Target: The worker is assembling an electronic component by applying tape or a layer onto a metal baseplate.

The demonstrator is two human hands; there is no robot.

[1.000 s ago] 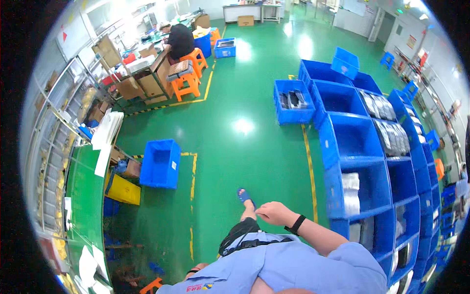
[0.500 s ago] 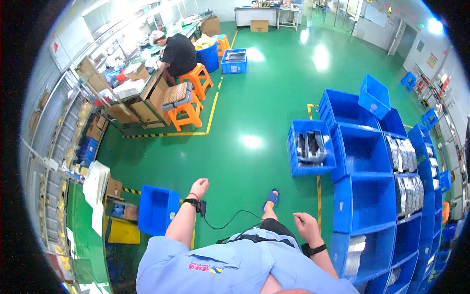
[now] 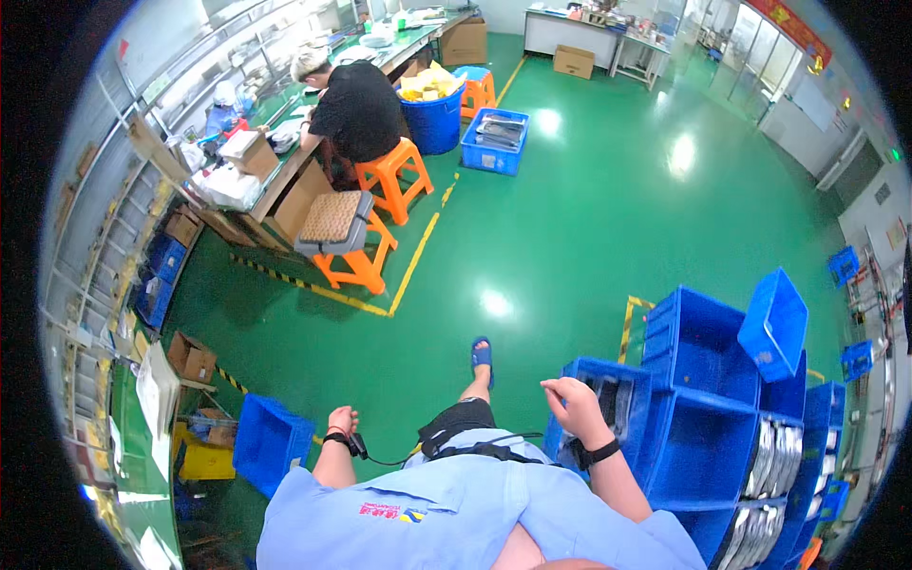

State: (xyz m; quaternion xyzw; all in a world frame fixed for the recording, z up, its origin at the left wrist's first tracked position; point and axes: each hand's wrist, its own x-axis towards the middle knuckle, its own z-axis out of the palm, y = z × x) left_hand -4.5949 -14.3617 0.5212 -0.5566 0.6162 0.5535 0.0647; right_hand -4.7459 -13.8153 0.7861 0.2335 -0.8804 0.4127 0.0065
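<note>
My left hand (image 3: pixel 343 419) hangs over the green floor, its fingers loosely bent and apart, with nothing in it. On that wrist is a dark band with a small black device, from which a black cable (image 3: pixel 382 464) runs to my waist. My right hand (image 3: pixel 575 410) is held out at the right, also holding nothing, with the thumb and fingers apart. It is in front of a blue crate (image 3: pixel 594 369) that contains dark, plastic-wrapped pieces; the hand and forearm hide part of that crate. A blue bin (image 3: pixel 269 439) stands on the floor left of my left hand.
Stacked blue bins (image 3: pixel 701 446) rise at the right, with another bin (image 3: pixel 774 323) tilted on top. A person in black (image 3: pixel 356 109) sits at the workbench at the far left. Nearby stand an orange stool (image 3: pixel 356 269), a blue barrel (image 3: pixel 435 123) and a blue crate (image 3: pixel 494 163).
My view has moved forward and turned left; the workbench and stools look nearer. The stacked bins sit lower in view. My left hand has dropped back toward my body, and both hands remain without an object.
</note>
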